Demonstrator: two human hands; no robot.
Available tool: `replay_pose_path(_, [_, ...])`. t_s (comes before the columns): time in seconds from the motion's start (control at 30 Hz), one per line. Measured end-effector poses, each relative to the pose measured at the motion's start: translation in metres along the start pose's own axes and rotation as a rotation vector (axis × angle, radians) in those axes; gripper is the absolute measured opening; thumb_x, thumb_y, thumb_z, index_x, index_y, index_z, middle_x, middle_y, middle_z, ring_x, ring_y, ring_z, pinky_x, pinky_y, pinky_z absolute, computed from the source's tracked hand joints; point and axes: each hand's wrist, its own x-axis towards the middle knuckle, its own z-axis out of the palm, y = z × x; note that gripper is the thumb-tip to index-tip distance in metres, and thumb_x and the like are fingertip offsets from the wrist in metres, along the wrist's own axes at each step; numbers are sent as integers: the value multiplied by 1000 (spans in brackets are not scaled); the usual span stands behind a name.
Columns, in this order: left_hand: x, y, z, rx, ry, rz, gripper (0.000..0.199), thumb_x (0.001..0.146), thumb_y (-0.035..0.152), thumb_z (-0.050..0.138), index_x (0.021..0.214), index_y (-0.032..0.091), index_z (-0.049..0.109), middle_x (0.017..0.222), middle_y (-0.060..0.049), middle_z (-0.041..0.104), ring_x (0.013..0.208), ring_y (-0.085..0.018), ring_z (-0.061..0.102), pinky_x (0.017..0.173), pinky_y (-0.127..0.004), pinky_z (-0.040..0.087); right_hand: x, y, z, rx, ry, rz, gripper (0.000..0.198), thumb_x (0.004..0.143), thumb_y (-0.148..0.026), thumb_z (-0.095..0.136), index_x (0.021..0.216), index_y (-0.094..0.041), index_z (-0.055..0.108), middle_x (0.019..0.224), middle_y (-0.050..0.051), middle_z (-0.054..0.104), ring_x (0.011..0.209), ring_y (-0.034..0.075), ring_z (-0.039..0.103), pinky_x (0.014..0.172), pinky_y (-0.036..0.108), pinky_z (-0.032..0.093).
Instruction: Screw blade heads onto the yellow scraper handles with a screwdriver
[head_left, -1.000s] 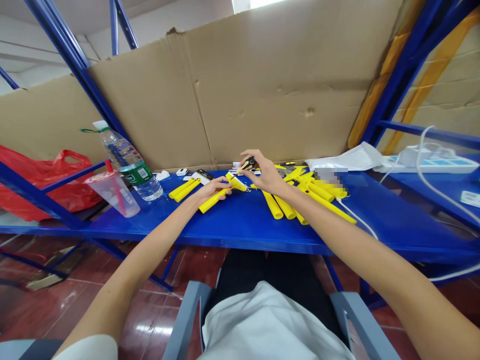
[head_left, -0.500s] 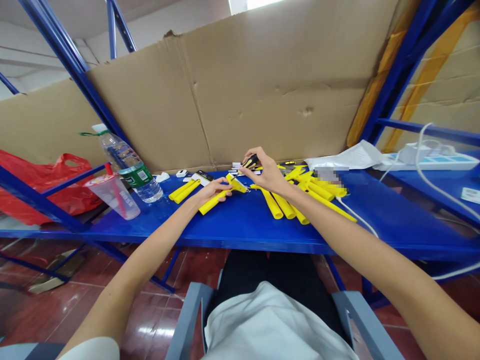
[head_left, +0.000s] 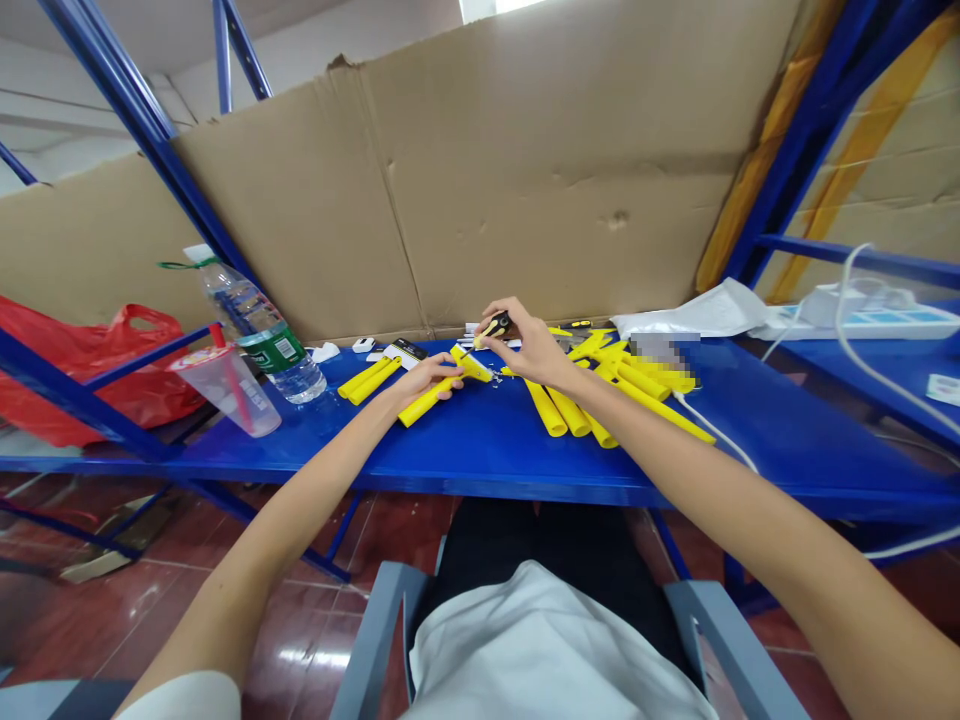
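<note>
My left hand (head_left: 426, 376) is closed around a yellow plastic scraper handle (head_left: 421, 405), a round tube with a flared head, tilted just above the blue table. My right hand (head_left: 531, 348) grips a screwdriver (head_left: 496, 325) with a black and yellow grip. Its shaft slants down to the flared head, where the exact tip contact is too small to make out. Small metallic bits, perhaps screws (head_left: 497, 378), lie beside the head. Left of my left hand rest yellow handles (head_left: 369, 381) with a black and white piece (head_left: 406, 352). Several more yellow handles (head_left: 576, 415) lie under my right forearm.
A tilted water bottle (head_left: 281, 350) and a plastic cup with a red straw (head_left: 238, 400) stand at the left, by a red bag (head_left: 112, 380). Cardboard (head_left: 525, 180) walls the back. A white pouch (head_left: 697, 312), power strip (head_left: 885, 322) and cable (head_left: 716, 437) are at the right.
My right hand and the screwdriver have shifted very slightly left and down. The left hand keeps the yellow handle in nearly the same place.
</note>
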Motion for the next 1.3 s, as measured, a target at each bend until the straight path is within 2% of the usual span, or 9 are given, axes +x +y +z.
replay_pose_path(0.07, [0,0,0,-3,-6,-6,46,74,17,97,96,18,58,90,-5,68,65,-12,66,41,-16,35,0,1,0,-38,23,10,40,100,-58,74,118,-26,56,107,7,79,92,24,78,90,42,66])
replay_pose_path(0.13, [0,-1,0,-5,-15,-10,45,75,18,97,97,19,57,91,-5,68,65,-13,66,41,-16,35,0,2,-1,-93,40,-21,40,100,-56,74,120,-26,56,106,7,78,91,24,77,91,43,65])
replay_pose_path(0.3, [1,-1,0,-24,10,9,42,76,15,95,97,18,59,90,-6,68,65,-12,66,42,-16,35,-1,3,3,-44,-33,-82,42,106,-50,66,136,-26,51,127,13,75,112,27,76,101,47,63])
replay_pose_path(0.47, [1,-1,1,-14,-2,-5,43,76,15,95,98,18,58,92,-7,69,65,-13,66,41,-16,34,-1,1,4,-58,4,-10,41,101,-58,73,120,-27,55,107,7,74,93,24,76,87,43,67])
replay_pose_path(0.63, [0,0,2,-11,4,-3,45,75,17,97,99,18,59,94,-6,69,66,-13,66,42,-16,35,-2,3,2,-33,-6,-69,37,107,-50,65,130,-26,51,125,13,71,106,25,76,100,47,64])
replay_pose_path(0.87, [-1,1,3,11,-27,-14,44,76,18,97,99,18,60,91,-6,69,66,-12,65,43,-16,35,-2,9,4,-136,71,-54,45,103,-54,70,137,-28,54,115,9,73,99,27,75,87,45,67])
replay_pose_path(1.03, [0,1,2,1,-3,-14,43,76,15,96,98,17,59,92,-7,69,66,-13,66,43,-17,35,-3,8,0,-86,34,-93,42,105,-47,66,139,-26,53,132,14,68,114,28,74,98,46,65])
replay_pose_path(1.2, [0,0,1,-12,11,-2,45,74,15,97,96,18,58,90,-6,68,67,-13,66,42,-16,34,-1,4,-1,-117,64,-26,34,100,-49,73,121,-25,60,113,10,74,96,27,74,77,40,65])
replay_pose_path(1.3, [-1,0,1,0,-12,-16,44,75,17,97,97,18,59,94,-7,70,65,-12,65,42,-17,35,0,1,-2,-135,84,-23,39,99,-49,74,126,-25,59,119,12,73,101,27,74,77,39,64])
